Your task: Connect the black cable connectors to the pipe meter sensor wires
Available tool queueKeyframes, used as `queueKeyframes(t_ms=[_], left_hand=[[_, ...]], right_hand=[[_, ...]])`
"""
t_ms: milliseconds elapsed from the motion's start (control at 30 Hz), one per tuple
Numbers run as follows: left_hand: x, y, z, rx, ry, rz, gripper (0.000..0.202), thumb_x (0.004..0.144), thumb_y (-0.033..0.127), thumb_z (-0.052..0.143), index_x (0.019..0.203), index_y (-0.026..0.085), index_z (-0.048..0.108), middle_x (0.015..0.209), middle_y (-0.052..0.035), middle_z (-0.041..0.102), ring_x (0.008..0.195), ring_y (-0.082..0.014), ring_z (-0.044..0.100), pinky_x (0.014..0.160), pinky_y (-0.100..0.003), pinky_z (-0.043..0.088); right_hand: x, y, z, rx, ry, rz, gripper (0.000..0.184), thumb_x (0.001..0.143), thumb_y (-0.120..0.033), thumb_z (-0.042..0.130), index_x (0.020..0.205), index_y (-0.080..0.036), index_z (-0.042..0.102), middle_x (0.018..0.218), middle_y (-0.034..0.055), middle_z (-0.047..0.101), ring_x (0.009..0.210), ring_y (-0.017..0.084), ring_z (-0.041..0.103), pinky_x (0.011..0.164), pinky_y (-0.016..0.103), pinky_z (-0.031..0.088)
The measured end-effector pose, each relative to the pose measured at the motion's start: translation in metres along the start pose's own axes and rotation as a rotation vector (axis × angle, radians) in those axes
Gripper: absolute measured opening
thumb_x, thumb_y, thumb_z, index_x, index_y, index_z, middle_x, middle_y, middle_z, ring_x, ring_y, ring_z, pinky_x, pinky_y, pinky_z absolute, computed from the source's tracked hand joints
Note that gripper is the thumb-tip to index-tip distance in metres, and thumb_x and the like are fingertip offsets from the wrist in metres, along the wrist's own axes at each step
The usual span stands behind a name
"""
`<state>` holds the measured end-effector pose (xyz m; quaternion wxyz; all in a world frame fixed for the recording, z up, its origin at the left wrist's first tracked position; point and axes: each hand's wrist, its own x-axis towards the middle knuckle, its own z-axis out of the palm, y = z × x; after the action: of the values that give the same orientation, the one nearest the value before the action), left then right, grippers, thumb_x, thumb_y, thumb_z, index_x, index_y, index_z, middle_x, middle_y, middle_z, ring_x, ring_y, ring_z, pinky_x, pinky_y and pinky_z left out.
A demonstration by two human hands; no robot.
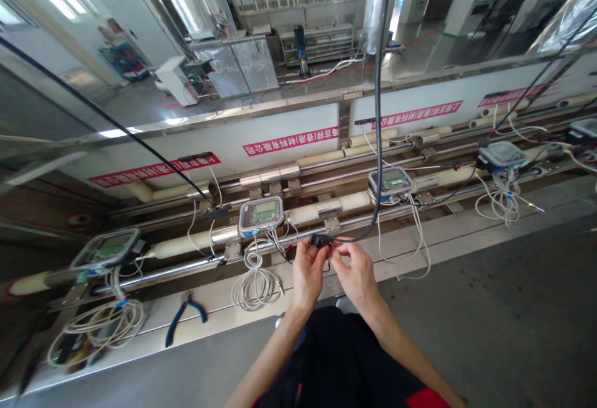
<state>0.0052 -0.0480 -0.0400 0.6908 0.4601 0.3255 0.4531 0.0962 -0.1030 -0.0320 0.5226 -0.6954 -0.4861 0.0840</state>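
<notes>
In the head view my left hand is closed on a small black connector at the end of a thick black cable. That cable hangs from above and curves down to the connector. Right beside it, the fingers of my right hand are pinched together at the connector's cable end; a thin lead seems to be between them, too small to make out. Left of my hands sits a meter with a clear cover, and another meter is to the right. A coiled pale cable hangs below the left meter.
Blue-handled pliers lie on the metal ledge at the left. Pale pipes and steel rails run across behind my hands. More meters with coiled cables, such as a meter at the right, line the rig. A second black cable hangs left.
</notes>
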Motion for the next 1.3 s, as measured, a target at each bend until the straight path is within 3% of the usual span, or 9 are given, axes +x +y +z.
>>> queueKeyframes(t_ms=[400,633,933,1100,1300], left_hand=[[0.000,-0.007,-0.006,0.134,-0.016,0.042,0.028,0.081,0.030,0.062,0.101,0.020,0.046,0.090,-0.0043,0.067,0.087,-0.0186,0.063,0.082,-0.029,0.048],[0.001,-0.007,-0.008,0.207,0.053,0.038,0.032,0.077,0.030,0.067,0.101,0.020,0.050,0.083,-0.0036,0.067,0.084,-0.0206,0.063,0.081,-0.029,0.049],[-0.001,-0.007,-0.012,0.362,0.058,0.087,0.029,0.080,0.030,0.062,0.104,0.020,0.049,0.086,-0.0047,0.068,0.084,-0.0207,0.064,0.078,-0.028,0.049],[-0.001,-0.008,-0.015,0.517,0.042,0.104,0.025,0.085,0.030,0.055,0.105,0.019,0.045,0.090,-0.0042,0.068,0.085,-0.0189,0.064,0.079,-0.028,0.047],[-0.002,-0.007,-0.015,0.555,0.038,0.118,0.023,0.086,0.027,0.054,0.106,0.020,0.044,0.086,-0.0014,0.068,0.083,-0.0163,0.064,0.075,-0.024,0.046]], right_hand=[[0.004,0.002,0.001,-0.073,-0.029,-0.017,0.012,0.079,-0.015,0.052,0.069,-0.021,0.053,0.081,0.0054,0.065,0.076,0.018,0.063,0.073,0.031,0.052],[0.006,0.000,0.001,-0.120,-0.052,-0.011,0.013,0.079,-0.014,0.052,0.068,-0.021,0.054,0.083,0.0056,0.066,0.078,0.018,0.064,0.073,0.031,0.052],[0.007,-0.004,0.000,-0.125,-0.071,0.029,0.013,0.079,-0.015,0.052,0.067,-0.020,0.055,0.086,0.0068,0.067,0.080,0.019,0.064,0.075,0.031,0.051],[0.007,-0.006,-0.001,-0.126,-0.097,0.042,0.013,0.080,-0.015,0.052,0.068,-0.019,0.056,0.089,0.0068,0.067,0.082,0.018,0.064,0.077,0.029,0.050],[0.007,-0.004,-0.001,-0.127,-0.112,0.060,0.012,0.080,-0.016,0.053,0.070,-0.020,0.059,0.088,0.0063,0.067,0.081,0.017,0.063,0.078,0.029,0.050]])
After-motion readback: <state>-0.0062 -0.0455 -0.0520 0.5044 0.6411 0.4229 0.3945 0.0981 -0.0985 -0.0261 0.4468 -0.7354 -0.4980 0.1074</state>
